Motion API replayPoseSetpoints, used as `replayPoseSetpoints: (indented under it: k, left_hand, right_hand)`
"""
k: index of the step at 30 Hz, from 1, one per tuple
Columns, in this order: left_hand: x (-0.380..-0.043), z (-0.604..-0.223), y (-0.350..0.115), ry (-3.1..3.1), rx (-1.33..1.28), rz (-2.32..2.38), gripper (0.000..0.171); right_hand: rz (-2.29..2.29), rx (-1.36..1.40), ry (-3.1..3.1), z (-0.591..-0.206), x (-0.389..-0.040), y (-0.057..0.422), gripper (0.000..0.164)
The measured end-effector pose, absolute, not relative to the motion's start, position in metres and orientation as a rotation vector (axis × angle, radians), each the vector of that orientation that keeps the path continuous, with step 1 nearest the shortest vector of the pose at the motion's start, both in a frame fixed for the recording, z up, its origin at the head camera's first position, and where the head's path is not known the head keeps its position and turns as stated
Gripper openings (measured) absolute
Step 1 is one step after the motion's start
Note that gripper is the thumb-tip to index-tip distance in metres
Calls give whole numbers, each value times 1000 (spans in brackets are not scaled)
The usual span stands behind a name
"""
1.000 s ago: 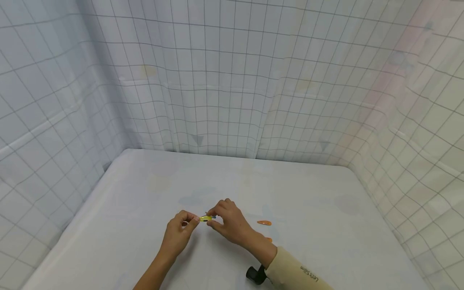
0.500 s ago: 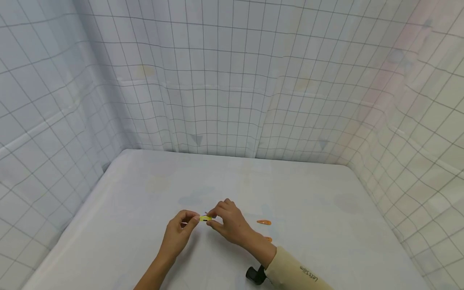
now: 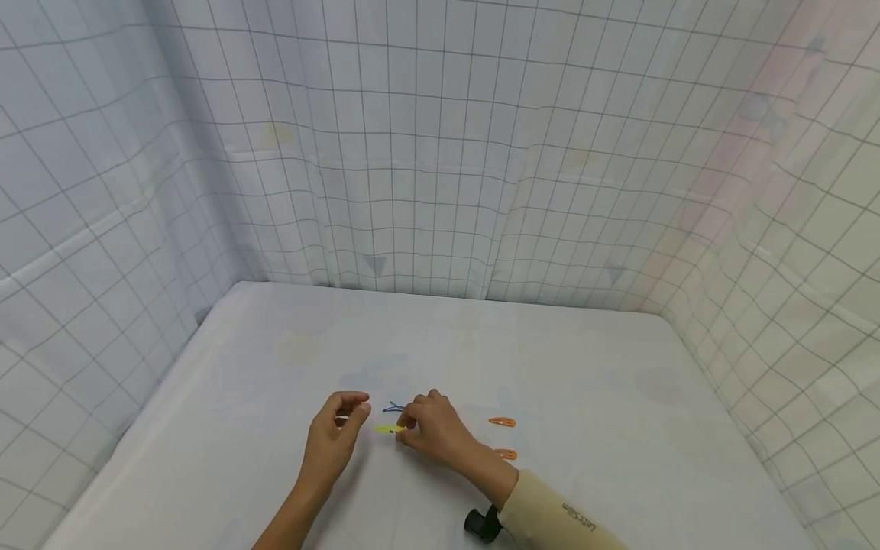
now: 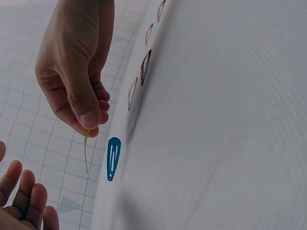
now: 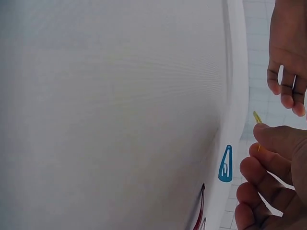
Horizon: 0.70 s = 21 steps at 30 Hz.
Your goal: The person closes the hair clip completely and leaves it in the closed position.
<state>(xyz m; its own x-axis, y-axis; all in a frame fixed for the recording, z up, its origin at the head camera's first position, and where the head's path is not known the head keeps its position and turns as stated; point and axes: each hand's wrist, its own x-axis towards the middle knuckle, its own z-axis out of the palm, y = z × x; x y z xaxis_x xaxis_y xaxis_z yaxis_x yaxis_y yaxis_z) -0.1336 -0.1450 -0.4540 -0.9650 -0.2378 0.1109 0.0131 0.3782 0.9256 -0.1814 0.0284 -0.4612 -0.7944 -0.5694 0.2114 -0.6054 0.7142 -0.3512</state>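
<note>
A yellow snap hair clip is pinched between the thumb and index finger of my right hand, its narrow part sticking out leftward. My left hand is just left of it, fingers loosely bent and holding nothing. On the table behind the yellow clip lies a blue snap hair clip, partly covered by the right hand; the left wrist view shows this blue clip whole. Dark red hair clips lie farther along the table, hidden behind the right hand in the head view.
Two orange hair clips lie right of the right hand, the far one in full and the near one partly behind the forearm. A black object shows beside the beige sleeve. Checked white curtains enclose the white table.
The left hand has let go of the yellow hair clip and drawn slightly left. My right hand has brought the clip a little nearer, and more of the blue clip shows behind it.
</note>
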Motion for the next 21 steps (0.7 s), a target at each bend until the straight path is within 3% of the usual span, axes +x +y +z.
replayPoseSetpoints:
  k: [21]
  left_hand:
    - [-135,-453,-143,-2411,188,-1639,21]
  right_hand:
    - [524,1029,-2923,-476,-187,24,9]
